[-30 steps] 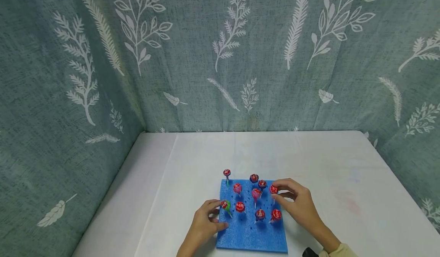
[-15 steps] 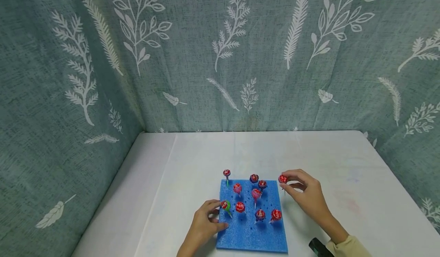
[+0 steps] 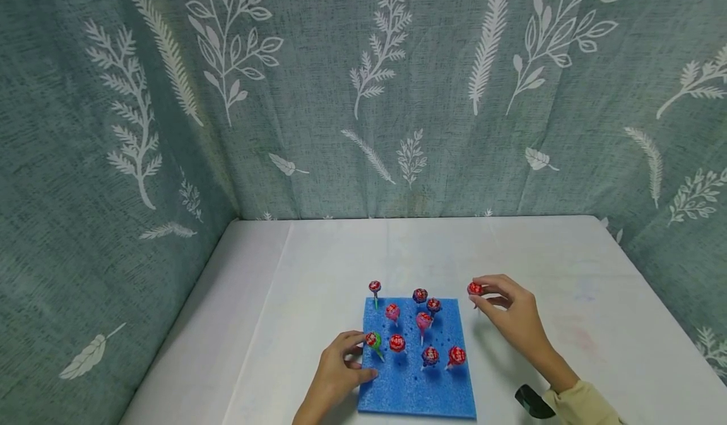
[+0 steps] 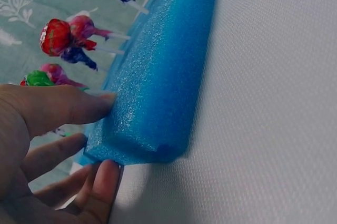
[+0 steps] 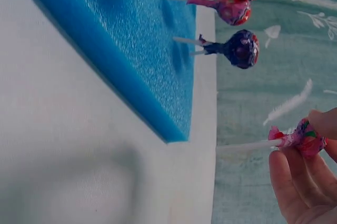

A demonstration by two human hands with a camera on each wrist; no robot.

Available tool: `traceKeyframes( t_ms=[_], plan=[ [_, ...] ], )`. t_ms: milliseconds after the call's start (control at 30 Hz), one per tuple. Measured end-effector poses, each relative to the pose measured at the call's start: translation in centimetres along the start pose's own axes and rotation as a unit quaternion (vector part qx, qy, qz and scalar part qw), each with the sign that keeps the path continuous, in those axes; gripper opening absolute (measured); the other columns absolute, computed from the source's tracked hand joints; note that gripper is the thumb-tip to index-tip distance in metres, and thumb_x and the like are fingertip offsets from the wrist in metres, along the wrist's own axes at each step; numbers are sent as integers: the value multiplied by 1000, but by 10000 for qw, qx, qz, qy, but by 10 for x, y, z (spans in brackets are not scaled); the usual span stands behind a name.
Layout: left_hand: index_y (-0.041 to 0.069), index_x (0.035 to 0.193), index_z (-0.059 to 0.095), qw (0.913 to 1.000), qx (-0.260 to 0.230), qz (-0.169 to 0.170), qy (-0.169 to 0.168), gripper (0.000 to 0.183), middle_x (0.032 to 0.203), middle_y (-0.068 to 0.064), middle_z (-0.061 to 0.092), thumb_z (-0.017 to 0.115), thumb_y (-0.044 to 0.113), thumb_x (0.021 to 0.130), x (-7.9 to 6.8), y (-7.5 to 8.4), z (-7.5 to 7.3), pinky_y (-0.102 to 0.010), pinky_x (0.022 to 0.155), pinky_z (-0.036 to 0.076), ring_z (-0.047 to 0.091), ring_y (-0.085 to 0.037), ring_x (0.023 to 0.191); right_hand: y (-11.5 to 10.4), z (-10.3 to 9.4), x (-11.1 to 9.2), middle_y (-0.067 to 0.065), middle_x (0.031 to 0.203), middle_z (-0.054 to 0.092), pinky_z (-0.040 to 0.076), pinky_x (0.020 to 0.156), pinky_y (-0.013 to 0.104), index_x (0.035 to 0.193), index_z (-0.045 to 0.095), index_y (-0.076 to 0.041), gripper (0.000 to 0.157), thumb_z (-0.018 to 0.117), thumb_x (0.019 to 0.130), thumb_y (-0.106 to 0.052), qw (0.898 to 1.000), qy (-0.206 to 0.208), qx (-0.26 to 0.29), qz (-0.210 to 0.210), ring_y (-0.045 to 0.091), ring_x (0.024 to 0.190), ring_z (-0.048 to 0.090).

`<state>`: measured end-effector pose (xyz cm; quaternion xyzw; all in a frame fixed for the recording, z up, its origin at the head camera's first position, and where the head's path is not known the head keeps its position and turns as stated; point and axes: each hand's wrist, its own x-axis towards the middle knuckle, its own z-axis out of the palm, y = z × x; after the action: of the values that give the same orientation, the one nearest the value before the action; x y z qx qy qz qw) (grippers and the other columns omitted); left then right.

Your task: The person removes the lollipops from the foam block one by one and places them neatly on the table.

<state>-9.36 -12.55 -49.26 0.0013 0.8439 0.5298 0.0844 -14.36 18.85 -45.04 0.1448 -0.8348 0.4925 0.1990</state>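
Note:
My right hand (image 3: 514, 311) pinches a lollipop (image 3: 474, 288) by its wrapped candy head, off the back right corner of the blue foam board (image 3: 392, 396). In the right wrist view its bare white stick (image 5: 247, 146) points toward the board, clear of the foam. My left hand (image 3: 337, 368) grips the board's left edge, thumb on top and fingers at the side and underneath, as the left wrist view shows. Close to those fingers stands a green-and-red lollipop (image 3: 373, 340). Several other wrapped lollipops, such as a red one (image 3: 457, 355), stand upright or tilted in the foam.
The board lies on a white table (image 3: 307, 273). Small holes dot its surface. A patterned green cloth (image 3: 431, 160) hangs behind the table and along its left side. A black wrist device (image 3: 534, 402) sits by my right sleeve (image 3: 585, 406).
My right hand has pulled the lollipop out of the board's right side and carried it up, back and to the right. The left hand has stayed on the board.

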Motion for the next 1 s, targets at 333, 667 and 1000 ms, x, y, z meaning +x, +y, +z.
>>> traceKeyframes(
  t_ms=[333,667,1000],
  plan=[
    [4,118,63,10000,-1,-36,36,60,123,-13,54,86,2,63,1,-2,1,-26,69,54,60,-24,95,-9,-4,9,12,95,66,51,68,14,105,66,1,29,73,77,7,9999,40,-114,-51,25,81,66],
    [5,119,63,10000,-85,13,8,60,123,-12,54,86,3,63,1,-5,0,-25,69,54,60,-24,96,18,-3,17,6,98,66,51,69,13,106,68,-6,25,74,82,-7,9992,-12,-301,252,13,84,64],
    [3,119,63,9998,-195,-2,-14,60,122,-13,55,86,3,63,0,-4,0,-26,69,54,60,-25,95,27,2,23,8,99,66,52,67,16,106,68,-4,24,73,83,-10,9985,-154,-242,465,16,84,64]
  ],
)
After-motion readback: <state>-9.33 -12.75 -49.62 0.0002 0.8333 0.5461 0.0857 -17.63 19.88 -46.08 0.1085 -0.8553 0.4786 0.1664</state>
